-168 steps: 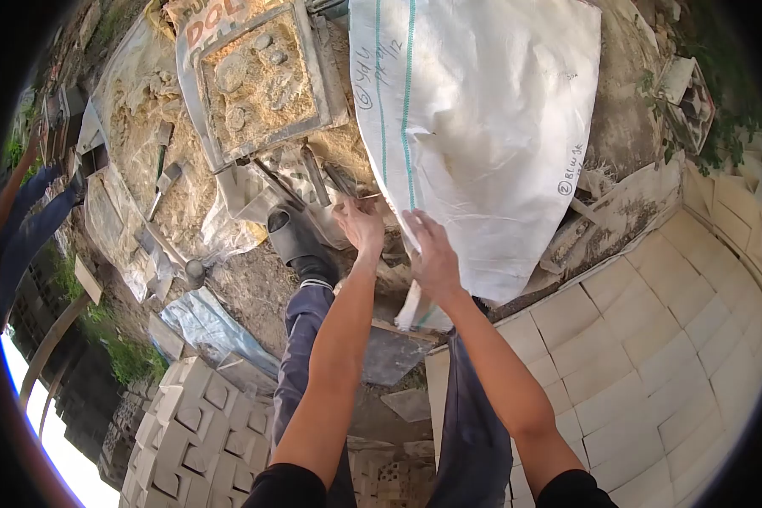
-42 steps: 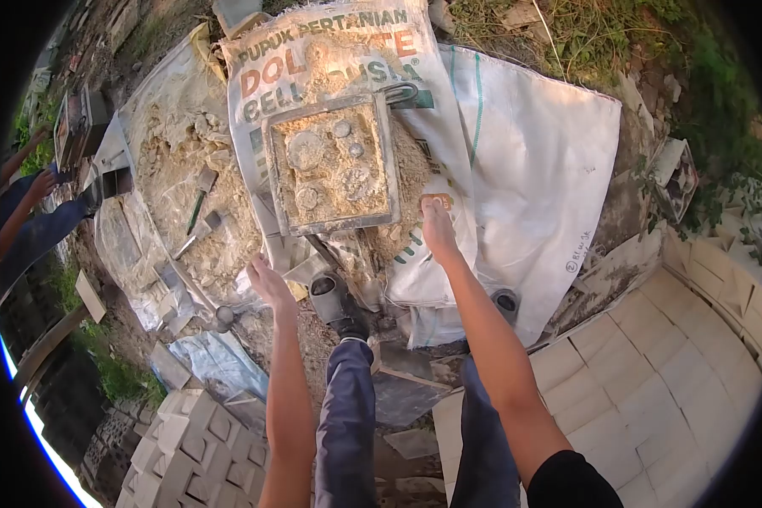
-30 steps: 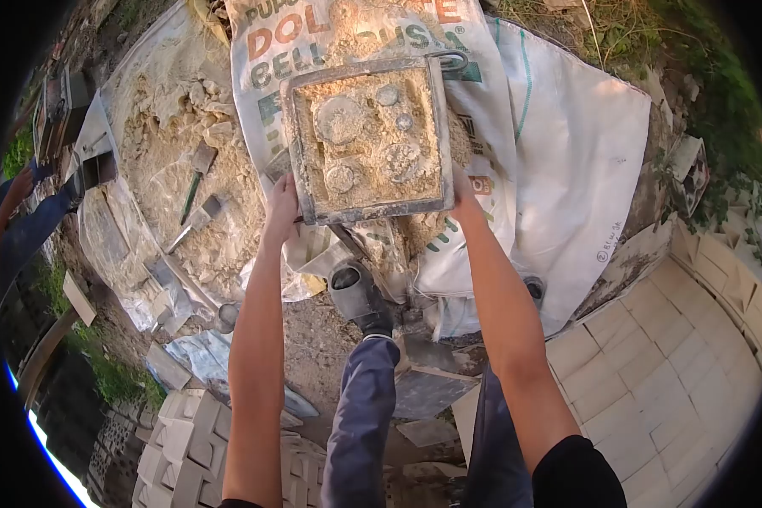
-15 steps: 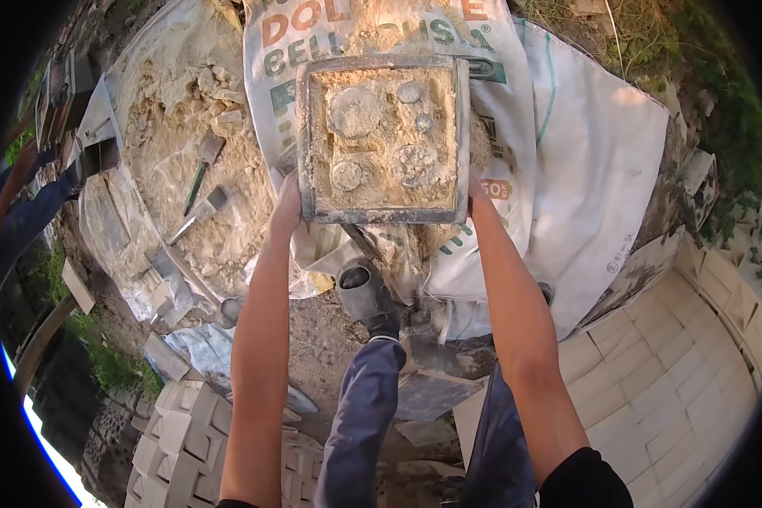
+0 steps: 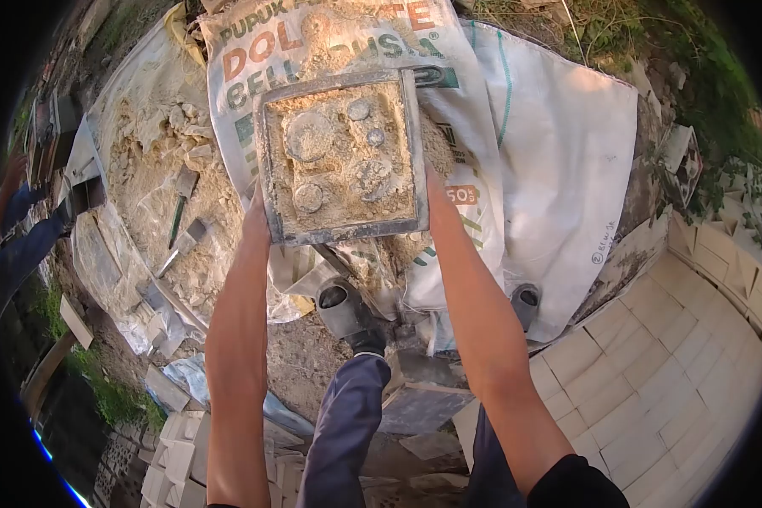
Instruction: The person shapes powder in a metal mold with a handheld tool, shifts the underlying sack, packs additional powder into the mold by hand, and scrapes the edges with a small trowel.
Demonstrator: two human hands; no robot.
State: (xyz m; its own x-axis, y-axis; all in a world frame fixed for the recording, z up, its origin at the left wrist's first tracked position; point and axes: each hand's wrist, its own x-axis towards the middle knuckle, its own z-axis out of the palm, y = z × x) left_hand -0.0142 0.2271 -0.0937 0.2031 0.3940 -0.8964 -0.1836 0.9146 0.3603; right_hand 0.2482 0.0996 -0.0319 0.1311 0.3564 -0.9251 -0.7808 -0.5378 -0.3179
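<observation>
A square grey-framed mould [image 5: 344,230] packed with crumbly yellowish material is held up in front of me. Several round, dusty shapes, among them a large disc [image 5: 310,136], stand in the fill. My left hand [image 5: 257,215] grips the mould's left side, and my right hand [image 5: 435,191] grips its right side; most fingers are hidden behind or under the frame. Below the mould lies a printed white sack [image 5: 254,59] strewn with the same yellowish crumbs.
To the left, lumpy yellowish material [image 5: 169,144] covers a sheet, with a green-handled brush [image 5: 180,196] and a scraper-like tool [image 5: 186,241] on it. My shoes [image 5: 347,309] are below. Pale blocks [image 5: 643,364] are stacked at right and lower left [image 5: 173,457]. Another person's sleeve [image 5: 34,241] shows far left.
The view has shifted, so the sack and mould sit further left and lower. The mould is turned slightly, its right side higher. My right shoe shows more. Both hands keep their hold.
</observation>
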